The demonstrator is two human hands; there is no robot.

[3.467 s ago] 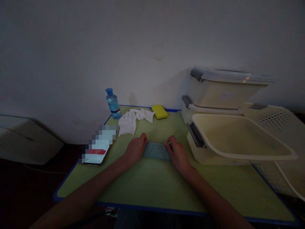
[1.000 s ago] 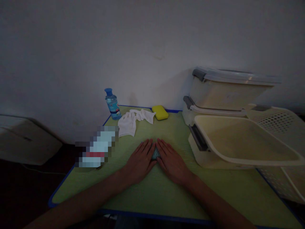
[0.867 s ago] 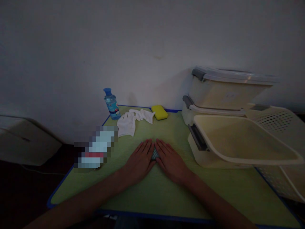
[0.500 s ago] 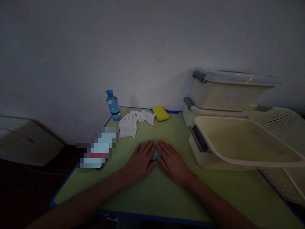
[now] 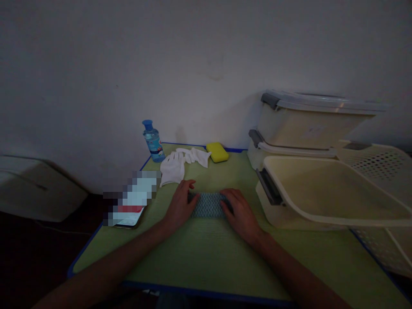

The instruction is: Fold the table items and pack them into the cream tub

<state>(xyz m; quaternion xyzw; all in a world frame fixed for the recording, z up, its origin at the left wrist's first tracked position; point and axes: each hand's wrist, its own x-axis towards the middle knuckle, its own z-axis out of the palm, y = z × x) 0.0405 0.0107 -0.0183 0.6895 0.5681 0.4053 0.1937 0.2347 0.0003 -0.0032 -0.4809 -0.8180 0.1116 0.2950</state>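
Note:
A folded grey-blue cloth [image 5: 210, 205] with a woven-looking pattern lies flat on the green table, its middle uncovered. At its left end is my left hand [image 5: 180, 204], its fingers lightly bent and apart from the thumb, which touches the cloth's edge. My right hand [image 5: 240, 212] rests over the right end, thumb and fingers apart and covering that edge. Neither hand lifts the cloth. Beyond my left hand lie white gloves [image 5: 173, 167], and a yellow sponge [image 5: 217, 152] sits behind them to the right.
A blue bottle [image 5: 153, 142] stands at the back left corner. Nearer, a phone or tablet [image 5: 128, 222] with a blurred-out screen lies by the left edge. On the right are an open cream bin [image 5: 270, 214], stacked lidded boxes [image 5: 309, 128] and a perforated basket [image 5: 383, 161].
My hands have moved apart, the left to the left and the right slightly to the right. Both were lying flat over the cloth; its middle is now exposed.

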